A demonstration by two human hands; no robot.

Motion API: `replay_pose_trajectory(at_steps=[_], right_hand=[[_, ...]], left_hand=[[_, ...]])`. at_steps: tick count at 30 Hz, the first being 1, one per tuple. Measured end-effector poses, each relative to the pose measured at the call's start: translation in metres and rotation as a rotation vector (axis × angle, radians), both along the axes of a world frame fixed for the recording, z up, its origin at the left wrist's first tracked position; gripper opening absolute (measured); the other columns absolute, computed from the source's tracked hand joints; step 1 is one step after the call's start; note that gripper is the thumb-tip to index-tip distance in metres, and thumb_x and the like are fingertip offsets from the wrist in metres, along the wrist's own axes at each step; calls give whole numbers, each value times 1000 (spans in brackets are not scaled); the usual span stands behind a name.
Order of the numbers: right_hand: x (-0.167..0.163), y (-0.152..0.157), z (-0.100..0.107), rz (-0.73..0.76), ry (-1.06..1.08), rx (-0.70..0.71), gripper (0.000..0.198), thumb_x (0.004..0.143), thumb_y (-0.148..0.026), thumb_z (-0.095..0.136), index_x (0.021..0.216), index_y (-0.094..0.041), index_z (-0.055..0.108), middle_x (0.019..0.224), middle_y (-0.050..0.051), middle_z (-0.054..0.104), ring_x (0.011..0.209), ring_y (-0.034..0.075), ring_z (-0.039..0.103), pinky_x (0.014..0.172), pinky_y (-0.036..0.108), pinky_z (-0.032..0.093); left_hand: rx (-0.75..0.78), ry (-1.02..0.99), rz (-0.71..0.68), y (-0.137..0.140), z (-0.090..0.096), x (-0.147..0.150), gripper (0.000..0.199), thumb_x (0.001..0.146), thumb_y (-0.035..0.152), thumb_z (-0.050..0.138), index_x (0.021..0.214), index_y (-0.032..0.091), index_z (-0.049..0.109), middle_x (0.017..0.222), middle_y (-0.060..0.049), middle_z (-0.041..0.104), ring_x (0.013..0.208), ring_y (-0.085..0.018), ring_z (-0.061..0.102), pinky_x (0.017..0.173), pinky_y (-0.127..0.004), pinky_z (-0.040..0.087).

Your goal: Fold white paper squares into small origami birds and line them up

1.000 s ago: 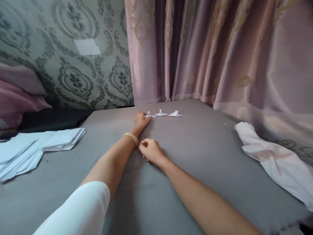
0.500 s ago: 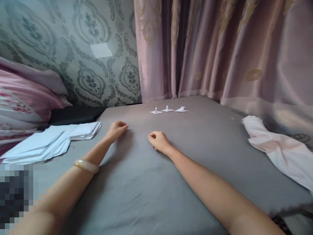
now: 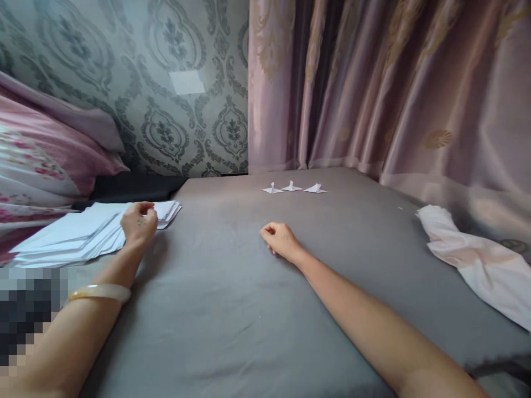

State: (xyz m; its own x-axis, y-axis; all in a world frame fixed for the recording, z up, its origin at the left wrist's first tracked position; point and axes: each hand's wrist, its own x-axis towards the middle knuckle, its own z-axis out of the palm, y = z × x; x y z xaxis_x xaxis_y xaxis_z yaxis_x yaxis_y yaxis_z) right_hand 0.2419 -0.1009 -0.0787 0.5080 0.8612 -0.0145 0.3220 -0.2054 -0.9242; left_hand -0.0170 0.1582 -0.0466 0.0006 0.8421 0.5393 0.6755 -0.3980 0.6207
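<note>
My left hand [image 3: 140, 224] is over the right part of a stack of white paper sheets [image 3: 66, 232], its fingers curled in and no sheet visibly lifted. Whether it touches the paper I cannot tell. A pale bangle [image 3: 99, 293] circles that wrist. My right hand [image 3: 282, 240] rests on the grey cloth surface [image 3: 215, 309], loosely closed, with nothing showing in its fingers. Beyond it stand three small folded white paper pieces [image 3: 291, 187] in a row, each with flat pointed sides and a raised middle.
A crumpled pale cloth [image 3: 477, 249] lies along the right side. Pink curtains [image 3: 352, 99] hang behind the surface, beside a patterned wall [image 3: 174, 132]. Pink floral bedding [image 3: 50, 160] and a black item [image 3: 136, 188] are at the left.
My left hand has moved left from the bare cloth to the paper stack. My right hand stays closed in about the same place. The view has shifted slightly left.
</note>
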Motion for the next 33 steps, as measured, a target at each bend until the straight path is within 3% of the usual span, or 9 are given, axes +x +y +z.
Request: replay_pose_trajectory(at_steps=[12, 19, 25, 30, 33], right_hand=[[-3, -3, 7, -14, 13, -34, 15, 81, -30, 53, 81, -17, 62, 56, -4, 52, 38, 6, 43, 33, 16, 30], [-2, -3, 6, -4, -20, -70, 21, 80, -36, 54, 85, -17, 62, 57, -4, 52, 38, 6, 43, 34, 18, 31], [-3, -3, 10, 0, -35, -93, 24, 79, -39, 55, 84, -17, 62, 56, -4, 50, 40, 7, 42, 38, 20, 34], [-2, -4, 10, 4, -34, -118, 25, 79, -41, 55, 86, -18, 63, 58, -4, 51, 41, 8, 42, 39, 20, 35], [-1, -3, 7, 6, -36, -117, 26, 79, -42, 55, 87, -18, 63, 58, -3, 51, 40, 8, 42, 38, 21, 35]], left_hand=[[76, -107, -22, 23, -10, -1, 26, 78, 24, 48, 93, 15, 67, 86, -6, 70, 83, -21, 64, 85, -36, 48], [-3, -185, 2, 44, -13, -7, 37, 81, 22, 39, 108, 9, 61, 94, -9, 70, 90, -17, 67, 83, -28, 51], [-6, -243, 15, 50, -16, -16, 36, 81, 24, 40, 108, 10, 60, 96, -10, 70, 91, -17, 66, 84, -26, 50], [-101, -43, -22, 40, -13, -19, 39, 79, 35, 49, 109, 12, 62, 109, -11, 67, 103, -21, 63, 93, -29, 46], [-175, 187, -76, 32, -11, -15, 55, 76, 44, 58, 120, 11, 57, 126, -15, 60, 118, -26, 55, 102, -33, 40]])
